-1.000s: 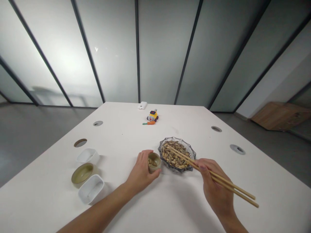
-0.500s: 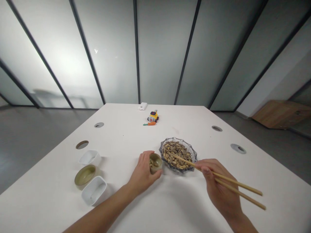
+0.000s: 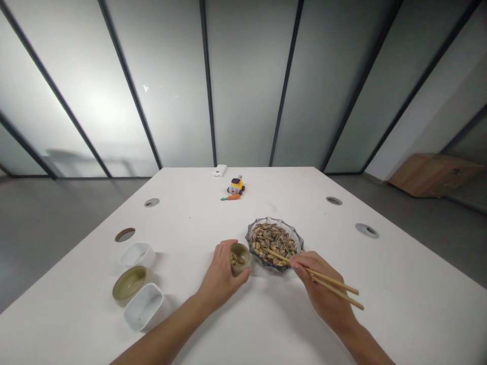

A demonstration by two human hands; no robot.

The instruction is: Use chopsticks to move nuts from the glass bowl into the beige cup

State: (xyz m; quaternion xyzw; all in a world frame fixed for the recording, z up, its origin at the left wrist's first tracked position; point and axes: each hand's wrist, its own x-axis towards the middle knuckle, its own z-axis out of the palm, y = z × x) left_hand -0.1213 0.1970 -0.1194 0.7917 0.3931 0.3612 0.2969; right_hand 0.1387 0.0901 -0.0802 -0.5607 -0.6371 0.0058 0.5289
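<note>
Hands apart: left [image 3: 222, 268] clamped round cup [image 3: 245, 252] at bowl's [image 3: 298, 242] 8 o'clock, right [image 3: 323, 284], nearer bowl, grips chopsticks [image 3: 338, 283] on a 4-to-10 axis, bowl and seeds [image 3: 272, 237] at its 10.

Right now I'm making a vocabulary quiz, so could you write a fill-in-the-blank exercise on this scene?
The right hand holds a pair of ____.
The left hand holds a small cup, pictured just ____ of the glass bowl.
The olive bowl sits between two ____ containers.
Missing words: chopsticks; left; white.
</note>
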